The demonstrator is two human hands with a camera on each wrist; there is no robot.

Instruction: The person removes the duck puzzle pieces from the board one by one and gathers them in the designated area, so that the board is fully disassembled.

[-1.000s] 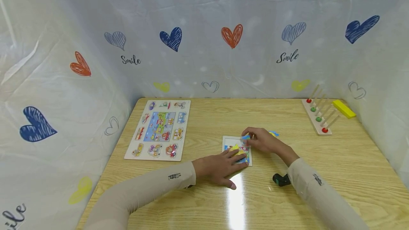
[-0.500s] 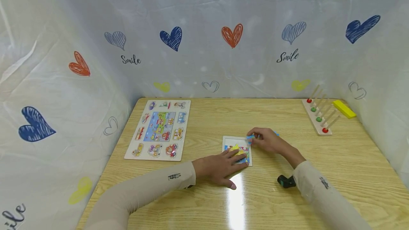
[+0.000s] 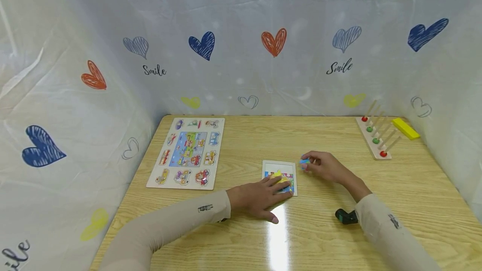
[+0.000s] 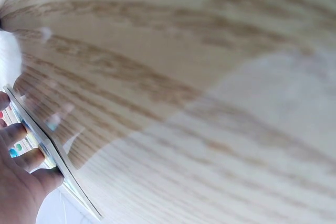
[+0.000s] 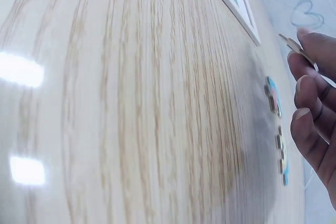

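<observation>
My left hand [image 3: 260,199] lies with spread fingers over the lower part of a small framed jigsaw puzzle [image 3: 278,166]. In the left wrist view its fingertips rest on the frame [image 4: 50,142]. The upper part of the tray shows bare white, with colourful pieces below, partly hidden by the hand. Just right of the frame, my right hand [image 3: 324,166] pinches a blue jigsaw piece [image 3: 304,162] between thumb and finger. The right wrist view shows this thin piece [image 5: 298,50] edge-on. Under that hand, two more pieces, one blue and pink [image 5: 273,97], one blue and yellow [image 5: 283,153], lie on the table.
A larger vehicle peg puzzle board [image 3: 218,170] lies at the left. At the back right stands a wooden peg rack [image 3: 373,139] with red and green beads, beside a yellow block [image 3: 405,128]. A curtain printed with hearts [image 3: 226,87] borders the table.
My right hand has moved right with the pinched piece, from over the tray's upper right corner to beside the frame. My left hand has stayed where it was.
</observation>
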